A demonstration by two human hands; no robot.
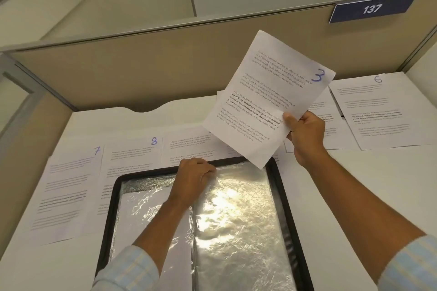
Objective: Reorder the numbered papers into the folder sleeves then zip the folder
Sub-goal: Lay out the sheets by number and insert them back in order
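Observation:
An open black folder (287, 208) with shiny clear sleeves (236, 220) lies on the desk in front of me. My right hand (306, 133) holds paper 3 (262, 94) by its lower right edge, tilted in the air above the folder's far right corner. My left hand (195, 177) pinches the top edge of the right-hand sleeve near the folder's far rim. The left sleeve (151, 217) has a white sheet inside it. Paper 7 (68, 186) and paper 8 (132, 156) lie to the folder's left. Paper 6 (378, 111) lies at the far right.
Another printed sheet (191, 146) lies behind the folder, its number hidden by paper 3. More sheets (326, 123) lie partly under my right hand. A beige partition (142, 73) closes off the desk's back, with a blue sign 137 (372, 8) on top.

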